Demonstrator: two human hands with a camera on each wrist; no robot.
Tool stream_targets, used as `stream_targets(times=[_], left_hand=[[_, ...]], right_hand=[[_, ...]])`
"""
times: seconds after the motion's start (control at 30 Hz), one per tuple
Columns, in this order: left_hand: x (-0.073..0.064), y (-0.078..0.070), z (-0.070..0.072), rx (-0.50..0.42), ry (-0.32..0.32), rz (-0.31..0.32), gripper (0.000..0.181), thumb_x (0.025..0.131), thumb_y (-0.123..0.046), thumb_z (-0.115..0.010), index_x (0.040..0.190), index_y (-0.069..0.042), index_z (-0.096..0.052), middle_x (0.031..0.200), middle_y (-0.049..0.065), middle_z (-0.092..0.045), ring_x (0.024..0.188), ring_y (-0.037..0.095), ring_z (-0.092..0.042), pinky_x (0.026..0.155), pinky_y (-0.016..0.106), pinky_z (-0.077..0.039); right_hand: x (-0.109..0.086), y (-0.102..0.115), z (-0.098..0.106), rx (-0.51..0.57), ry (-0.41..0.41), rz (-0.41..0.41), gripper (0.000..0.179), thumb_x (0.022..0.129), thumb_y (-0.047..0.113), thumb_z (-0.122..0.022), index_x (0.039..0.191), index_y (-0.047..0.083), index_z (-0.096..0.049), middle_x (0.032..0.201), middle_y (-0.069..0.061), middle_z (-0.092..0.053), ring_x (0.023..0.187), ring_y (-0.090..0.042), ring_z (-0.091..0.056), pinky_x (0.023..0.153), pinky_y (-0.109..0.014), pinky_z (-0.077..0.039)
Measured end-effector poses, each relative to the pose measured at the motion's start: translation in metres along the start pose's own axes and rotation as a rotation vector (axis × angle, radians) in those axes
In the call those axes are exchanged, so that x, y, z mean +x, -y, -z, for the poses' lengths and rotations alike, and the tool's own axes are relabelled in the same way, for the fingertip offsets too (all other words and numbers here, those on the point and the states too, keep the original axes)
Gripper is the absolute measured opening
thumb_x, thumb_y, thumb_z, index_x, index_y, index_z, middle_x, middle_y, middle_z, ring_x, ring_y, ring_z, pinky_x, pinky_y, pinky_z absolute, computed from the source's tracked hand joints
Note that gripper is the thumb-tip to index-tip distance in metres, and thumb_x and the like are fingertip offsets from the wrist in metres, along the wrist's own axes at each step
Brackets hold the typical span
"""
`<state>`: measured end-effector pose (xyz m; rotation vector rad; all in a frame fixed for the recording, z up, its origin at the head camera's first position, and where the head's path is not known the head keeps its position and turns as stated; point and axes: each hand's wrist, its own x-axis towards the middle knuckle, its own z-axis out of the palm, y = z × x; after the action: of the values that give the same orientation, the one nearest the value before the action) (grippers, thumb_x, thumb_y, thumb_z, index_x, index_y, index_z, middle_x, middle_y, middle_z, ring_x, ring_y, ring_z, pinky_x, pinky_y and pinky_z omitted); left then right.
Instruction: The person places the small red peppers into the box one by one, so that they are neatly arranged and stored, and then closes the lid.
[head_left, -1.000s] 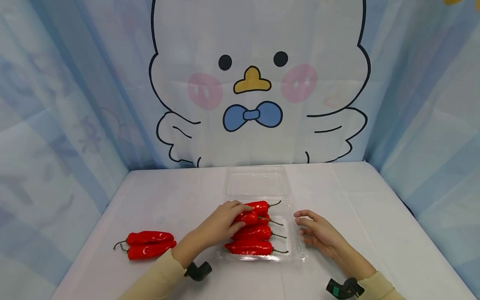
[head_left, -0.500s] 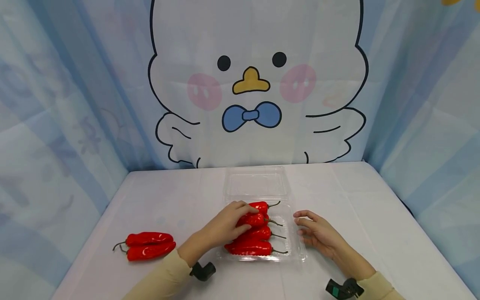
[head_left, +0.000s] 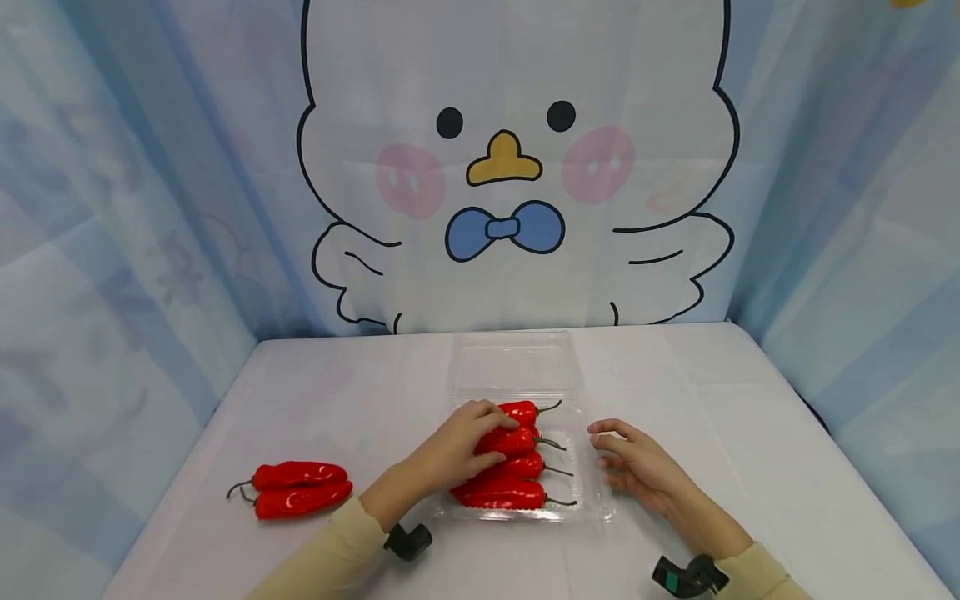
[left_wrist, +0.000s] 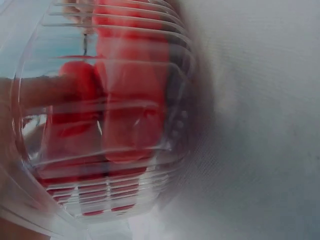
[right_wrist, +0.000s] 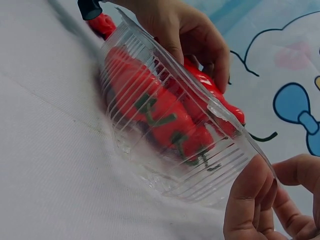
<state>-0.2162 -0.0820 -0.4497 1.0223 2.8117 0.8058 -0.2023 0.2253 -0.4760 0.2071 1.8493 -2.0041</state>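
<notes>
In the head view, a clear plastic clamshell box (head_left: 577,515) holds several glossy red chili peppers, stems pointing right. My left hand (head_left: 459,446) reaches in from the left side. Its thumb and fingers grip an upper chili pepper (head_left: 512,441) lying on the others. At the box's right edge is my right hand (head_left: 637,467), fingers loosely bent. The right wrist view shows right-hand fingers (right_wrist: 247,195) right at the clear rim, and the left hand (right_wrist: 192,35) over the peppers from above. Through the ribbed wall, the left wrist view shows stacked red peppers (left_wrist: 132,100).
Two more red chili peppers (head_left: 300,490) lie side by side on the white tablecloth (head_left: 360,375) at the left, stems pointing left. The box's open lid (head_left: 516,365) lies flat behind it. A printed cartoon curtain (head_left: 510,275) stands at the table's back.
My left hand has shifted slightly to the right with the upper chili pepper, now over the pile in the box. The right hand has stayed beside the box.
</notes>
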Motion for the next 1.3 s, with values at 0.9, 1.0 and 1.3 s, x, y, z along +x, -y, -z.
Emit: stream_targets(times=[0.9, 1.0, 1.3], left_hand=[[-0.011, 0.01, 0.003, 0.073, -0.039, 0.084, 0.061, 0.083, -0.024, -0.087, 0.139, -0.021, -0.061, 0.129, 0.001, -0.061, 0.119, 0.02, -0.057, 0.092, 0.038, -0.059], [-0.016, 0.013, 0.005, 0.053, -0.043, 0.095, 0.061, 0.083, -0.022, -0.087, 0.138, -0.021, -0.061, 0.128, 0.001, -0.061, 0.119, 0.02, -0.057, 0.092, 0.037, -0.06], [-0.026, 0.018, 0.013, 0.05, -0.091, 0.11, 0.051, 0.083, -0.023, -0.088, 0.13, -0.021, -0.067, 0.116, -0.005, -0.066, 0.108, 0.013, -0.057, 0.089, 0.034, -0.055]], right_hand=[[0.0, -0.001, -0.002, 0.0, -0.005, -0.005, 0.024, 0.103, 0.021, -0.063, 0.124, 0.011, -0.055, 0.104, 0.0, -0.052, 0.073, -0.006, -0.057, 0.061, -0.019, -0.053], [-0.001, -0.001, -0.002, 0.002, -0.006, -0.005, 0.023, 0.103, 0.02, -0.062, 0.123, 0.012, -0.056, 0.103, 0.0, -0.052, 0.073, -0.006, -0.057, 0.061, -0.019, -0.053], [0.0, 0.0, -0.001, 0.009, -0.007, -0.006, 0.023, 0.103, 0.021, -0.062, 0.123, 0.012, -0.055, 0.103, 0.0, -0.053, 0.072, -0.005, -0.058, 0.061, -0.019, -0.054]])
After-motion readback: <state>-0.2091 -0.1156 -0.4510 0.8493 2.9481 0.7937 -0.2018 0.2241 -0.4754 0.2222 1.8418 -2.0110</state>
